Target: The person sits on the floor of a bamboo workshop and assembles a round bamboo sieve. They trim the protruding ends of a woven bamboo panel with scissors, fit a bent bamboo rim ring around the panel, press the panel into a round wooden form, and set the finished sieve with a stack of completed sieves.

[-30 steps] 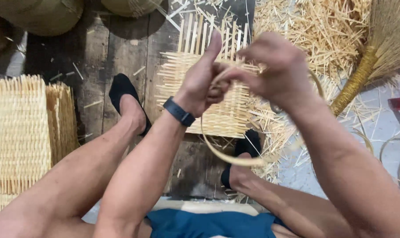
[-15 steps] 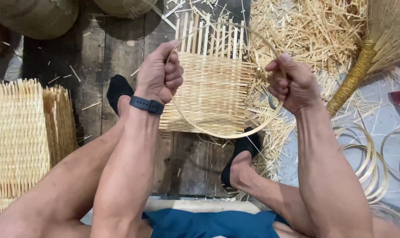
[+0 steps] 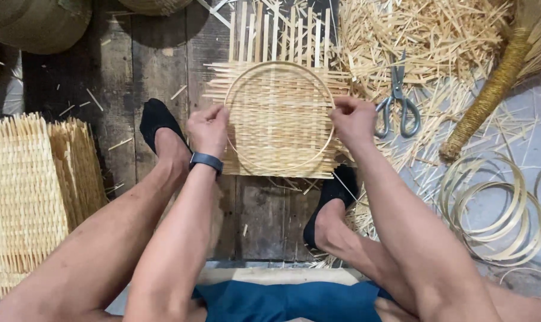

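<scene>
A thin round bamboo hoop (image 3: 279,64) lies over a flat woven bamboo mat (image 3: 279,128) on the dark wooden floor. My left hand (image 3: 207,128) pinches the hoop's left side, a dark band on that wrist. My right hand (image 3: 354,119) pinches the hoop's right side. The mat's loose strip ends stick out beyond the hoop at the top and sides. My two feet in black socks rest on either side of the mat's near edge.
Scissors (image 3: 397,98) lie right of the mat on a heap of bamboo offcuts (image 3: 425,36). Several spare hoops (image 3: 491,209) sit at the right. A broom handle (image 3: 491,89) lies top right. Stacked woven mats (image 3: 31,191) stand at the left, baskets (image 3: 37,21) top left.
Both hands were raised close together bending the strip, then spread apart. Now they have lowered the closed round hoop onto the woven mat, one hand on each side.
</scene>
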